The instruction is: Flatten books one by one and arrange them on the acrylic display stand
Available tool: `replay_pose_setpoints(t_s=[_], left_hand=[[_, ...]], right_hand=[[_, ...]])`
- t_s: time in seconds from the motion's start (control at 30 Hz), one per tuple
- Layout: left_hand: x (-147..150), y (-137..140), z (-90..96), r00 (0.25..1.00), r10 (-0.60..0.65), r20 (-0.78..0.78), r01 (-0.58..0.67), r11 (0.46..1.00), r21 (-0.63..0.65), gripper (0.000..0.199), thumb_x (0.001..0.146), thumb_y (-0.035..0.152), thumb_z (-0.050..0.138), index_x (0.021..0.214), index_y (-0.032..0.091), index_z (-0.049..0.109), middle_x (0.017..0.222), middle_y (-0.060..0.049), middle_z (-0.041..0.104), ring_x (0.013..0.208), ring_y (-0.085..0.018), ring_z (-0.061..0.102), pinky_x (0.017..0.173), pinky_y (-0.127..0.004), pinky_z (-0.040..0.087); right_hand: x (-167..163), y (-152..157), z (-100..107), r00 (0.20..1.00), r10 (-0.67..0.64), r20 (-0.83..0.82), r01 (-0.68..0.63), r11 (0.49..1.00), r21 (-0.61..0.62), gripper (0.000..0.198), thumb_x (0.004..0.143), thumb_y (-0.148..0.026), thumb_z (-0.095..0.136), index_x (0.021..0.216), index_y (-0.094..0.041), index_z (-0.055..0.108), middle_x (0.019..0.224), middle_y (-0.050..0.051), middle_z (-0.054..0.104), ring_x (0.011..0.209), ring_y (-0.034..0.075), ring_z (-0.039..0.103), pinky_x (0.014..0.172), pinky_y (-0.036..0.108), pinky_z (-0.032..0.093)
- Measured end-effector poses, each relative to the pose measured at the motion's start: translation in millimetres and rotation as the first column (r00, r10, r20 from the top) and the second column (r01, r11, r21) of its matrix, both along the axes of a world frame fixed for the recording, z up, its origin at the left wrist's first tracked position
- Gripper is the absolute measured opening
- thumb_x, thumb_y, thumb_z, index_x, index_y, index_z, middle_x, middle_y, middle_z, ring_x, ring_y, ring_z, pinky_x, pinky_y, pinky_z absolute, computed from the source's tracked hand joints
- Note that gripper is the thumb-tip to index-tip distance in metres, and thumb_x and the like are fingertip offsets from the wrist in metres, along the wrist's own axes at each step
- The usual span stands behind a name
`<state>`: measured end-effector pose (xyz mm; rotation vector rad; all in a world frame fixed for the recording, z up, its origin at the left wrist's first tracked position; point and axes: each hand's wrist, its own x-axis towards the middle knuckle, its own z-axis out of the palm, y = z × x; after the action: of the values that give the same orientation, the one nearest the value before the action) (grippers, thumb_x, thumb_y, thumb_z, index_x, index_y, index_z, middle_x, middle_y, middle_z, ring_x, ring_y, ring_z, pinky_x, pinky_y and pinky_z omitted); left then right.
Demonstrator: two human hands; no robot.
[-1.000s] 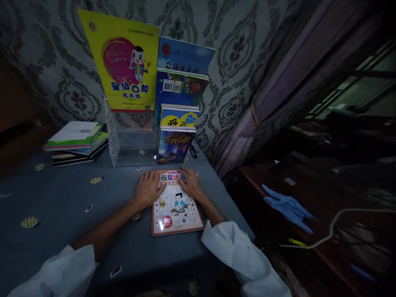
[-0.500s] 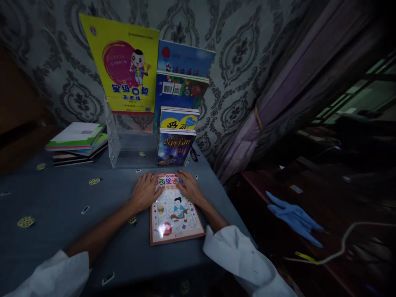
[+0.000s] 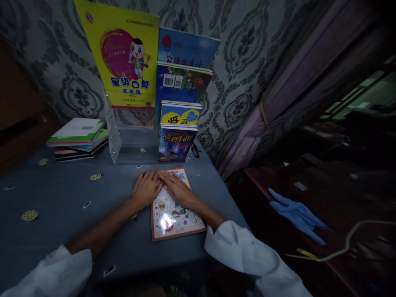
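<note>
A thin picture book [image 3: 192, 225] with a reddish border and a drawn figure in blue lies flat on the table. Across its upper left edge rests my left hand [image 3: 146, 189], palm down with fingers stretched forward. My right hand [image 3: 175, 189] lies flat over the top middle of the cover, its fingertips meeting those of the left hand and hiding part of the title. Behind the book stands a clear acrylic book rack [image 3: 134, 156]. In it are a tall yellow workbook [image 3: 123, 53], blue books [image 3: 182, 84] and a small dark-blue book [image 3: 176, 144] in front.
A stack of books [image 3: 76, 134] sits at the left on the blue tablecloth [image 3: 114, 198]. Glasses [image 3: 195, 151] lie beside the rack. To the right, a dark red surface holds a blue glove [image 3: 297, 214] and a white cable [image 3: 346, 243]. A purplish curtain [image 3: 247, 132] hangs behind.
My right hand has slid left across the top of the cover until it meets my left hand. The left hand stays at the book's upper left. The view has shifted slightly.
</note>
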<state>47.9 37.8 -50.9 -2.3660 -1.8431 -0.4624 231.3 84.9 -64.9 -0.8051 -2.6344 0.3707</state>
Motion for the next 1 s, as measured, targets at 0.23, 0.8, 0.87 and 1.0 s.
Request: replay_pose_setpoints(t_s=[0.23, 0.8, 0.87, 1.0], left_hand=[[1, 0, 1.7, 0.999, 0.025, -0.031, -0.026, 0.999, -0.035, 0.037, 0.099, 0.029, 0.044, 0.128, 0.012, 0.06, 0.138, -0.017, 0.06, 0.13, -0.03, 0.054, 0.109, -0.046, 0.039], [1, -1, 3.4, 0.999, 0.025, -0.02, -0.026, 0.997, -0.077, 0.041, 0.099, 0.031, 0.043, 0.132, 0.012, 0.059, 0.143, -0.018, 0.056, 0.133, -0.032, 0.053, 0.11, -0.05, 0.038], [0, 0, 0.3, 1.0, 0.015, -0.002, -0.015, 0.998, -0.063, 0.042, 0.099, 0.031, 0.043, 0.133, 0.013, 0.059, 0.143, -0.018, 0.057, 0.133, -0.032, 0.053, 0.111, -0.051, 0.038], [-2, 3, -4.6, 1.0, -0.018, -0.009, 0.018, 0.998, -0.06, 0.044, 0.099, 0.03, 0.04, 0.135, 0.011, 0.057, 0.144, -0.018, 0.056, 0.136, -0.03, 0.051, 0.114, -0.05, 0.036]], right_hand=[[-8, -1, 2, 1.0, 0.014, 0.008, -0.014, 1.0, -0.025, 0.054, 0.101, -0.023, 0.04, 0.155, -0.016, 0.034, 0.156, 0.015, 0.043, 0.149, 0.022, 0.033, 0.123, 0.048, 0.027], [47, 18, -18, 0.962, -0.258, -0.088, 0.257, 0.966, -0.03, 0.05, 0.101, -0.036, 0.042, 0.148, -0.018, 0.047, 0.151, 0.015, 0.049, 0.145, 0.027, 0.041, 0.119, 0.055, 0.033], [48, 20, -21, 0.959, -0.251, -0.129, 0.248, 0.968, -0.034, 0.05, 0.1, -0.034, 0.044, 0.148, -0.019, 0.047, 0.151, 0.014, 0.05, 0.144, 0.027, 0.042, 0.118, 0.055, 0.034], [49, 25, -24, 0.955, -0.233, -0.183, 0.225, 0.972, -0.065, 0.049, 0.098, -0.031, 0.045, 0.145, -0.018, 0.051, 0.147, 0.015, 0.054, 0.141, 0.027, 0.046, 0.118, 0.054, 0.035]])
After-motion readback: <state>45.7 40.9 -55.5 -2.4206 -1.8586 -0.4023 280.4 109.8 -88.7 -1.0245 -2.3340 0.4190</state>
